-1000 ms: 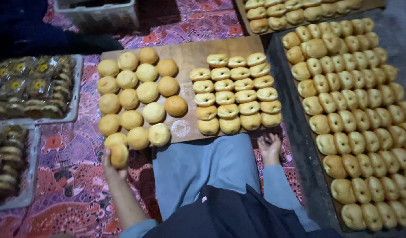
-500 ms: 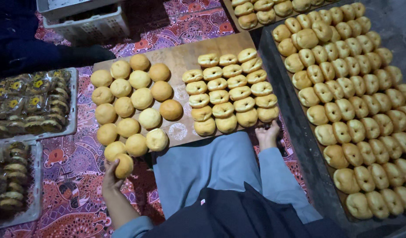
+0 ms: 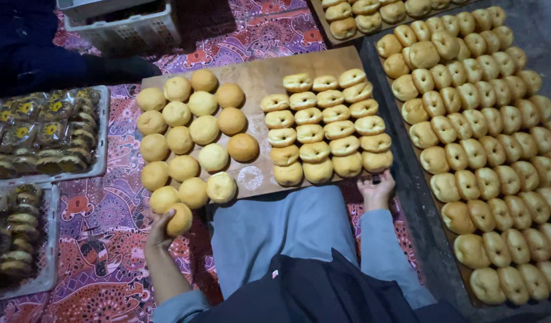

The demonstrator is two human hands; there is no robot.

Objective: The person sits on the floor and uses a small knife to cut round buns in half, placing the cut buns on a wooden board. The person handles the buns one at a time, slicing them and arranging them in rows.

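Head view: your left hand (image 3: pixel 159 230) grips a round bun (image 3: pixel 180 219) at the wooden board (image 3: pixel 257 78) near-left corner. Right hand (image 3: pixel 376 190) curls on board's near-right edge, beside oval buns (image 3: pixel 326 128). Packed trays (image 3: pixel 45 134) left; bun tray (image 3: pixel 407 185) right.

The round buns (image 3: pixel 192 134) are showing pale yellow to golden orange on the light brown wooden board (image 3: pixel 257 78). The folded buns (image 3: pixel 326 128) are looking golden with pale tops. The cloth (image 3: pixel 108 227) is showing a red and purple pattern. The person's skirt (image 3: pixel 281 224) is appearing grey-blue.
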